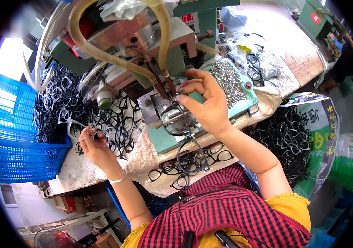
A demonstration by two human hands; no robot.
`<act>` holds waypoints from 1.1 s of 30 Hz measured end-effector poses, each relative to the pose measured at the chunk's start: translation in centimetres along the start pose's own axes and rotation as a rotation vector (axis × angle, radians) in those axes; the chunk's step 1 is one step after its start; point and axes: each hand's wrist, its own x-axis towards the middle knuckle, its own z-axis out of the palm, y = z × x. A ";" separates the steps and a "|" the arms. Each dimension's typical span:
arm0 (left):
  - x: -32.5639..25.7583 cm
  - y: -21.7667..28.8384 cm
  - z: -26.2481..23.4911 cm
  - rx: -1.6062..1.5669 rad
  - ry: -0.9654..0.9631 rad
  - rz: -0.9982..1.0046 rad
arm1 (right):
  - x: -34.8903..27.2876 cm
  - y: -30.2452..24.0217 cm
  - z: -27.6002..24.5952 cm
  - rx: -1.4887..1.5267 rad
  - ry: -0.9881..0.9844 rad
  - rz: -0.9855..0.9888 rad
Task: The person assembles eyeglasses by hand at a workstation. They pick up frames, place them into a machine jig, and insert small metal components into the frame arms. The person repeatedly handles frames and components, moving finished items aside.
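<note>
A black eyeglass frame point(193, 155) hangs from the metal fixture of a bench machine point(172, 27), one rim against the fixture and the other below it. Two dark rods point(166, 87) of the machine come down at the frame's upper end. My right hand point(209, 103) is there, thumb and fingers pinched close to the rod tips; what they pinch is too small to make out. Off to the left, my left hand point(98, 149) is closed on a grey eyeglass frame point(72, 126), partly hidden by the fingers, beside a pile of black frames point(120, 124).
Blue plastic baskets point(23, 159) stand at the left by a heap of dark frames point(58, 91). Small metal parts point(228, 84) lie on the green machine base. A sack point(323, 136) with many black frames point(284, 142) is at the right. More frames point(170, 167) lie along the table's front edge.
</note>
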 end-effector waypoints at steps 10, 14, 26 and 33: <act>-3.3 6.3 10.6 0.137 -0.624 0.729 | -1.8 -4.6 0.6 0.071 -0.071 0.143; -7.9 4.7 10.3 0.373 -0.854 0.750 | 0.6 -1.6 -4.2 -0.700 -0.093 -0.301; -8.3 3.1 11.1 0.455 -1.023 0.852 | 1.2 5.4 -9.7 -1.079 -0.204 -0.428; -11.6 2.8 6.7 0.643 -0.759 0.851 | 2.3 6.8 -10.3 -1.078 0.007 -0.460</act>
